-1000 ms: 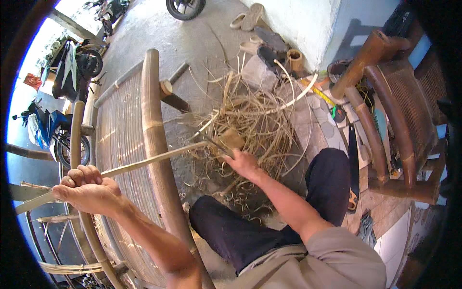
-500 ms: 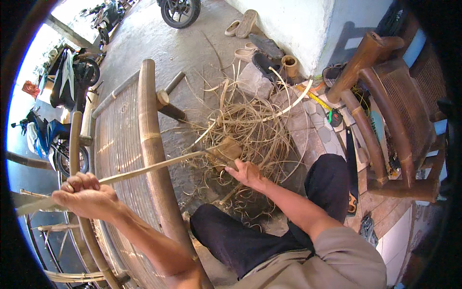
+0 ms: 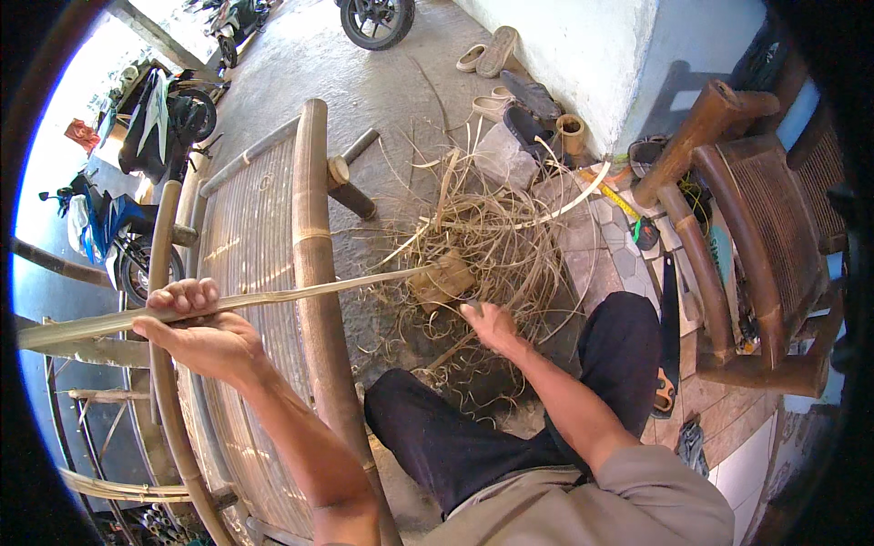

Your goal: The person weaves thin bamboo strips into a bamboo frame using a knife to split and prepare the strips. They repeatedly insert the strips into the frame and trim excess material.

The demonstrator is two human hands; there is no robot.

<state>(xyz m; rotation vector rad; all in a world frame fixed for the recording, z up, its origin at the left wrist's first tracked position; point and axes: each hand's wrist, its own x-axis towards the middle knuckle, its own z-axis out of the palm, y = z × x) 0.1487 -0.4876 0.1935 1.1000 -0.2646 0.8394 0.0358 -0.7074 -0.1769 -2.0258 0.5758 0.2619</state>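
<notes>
A long, pale bamboo strip [image 3: 337, 287] slants across the bamboo bench [image 3: 314, 227]. My left hand [image 3: 205, 332] grips its left part, palm turned up and fingers curled over it. The strip's right end comes down by a worn wooden block [image 3: 443, 279] in front of me. Just below that block, my right hand [image 3: 493, 326] is closed in a fist around a knife; its blade barely shows now, though a thin dark blade could be made out a moment ago. Under and around the block spreads a tangled heap of bamboo shavings [image 3: 510, 246].
Dark brown bamboo chairs [image 3: 756, 218] stand at the right. Beside them lie a handsaw [image 3: 667, 328] and a yellow tape measure [image 3: 645, 233]. Sandals [image 3: 499, 50] sit by the white wall. Motorbikes [image 3: 118, 223] are parked at the left, and a bamboo frame [image 3: 164, 364] rises beside the bench.
My left hand has turned palm up and its fingers have loosened a little on the strip. My right hand has come away from the strip, so the block shows more. The view has shifted slightly.
</notes>
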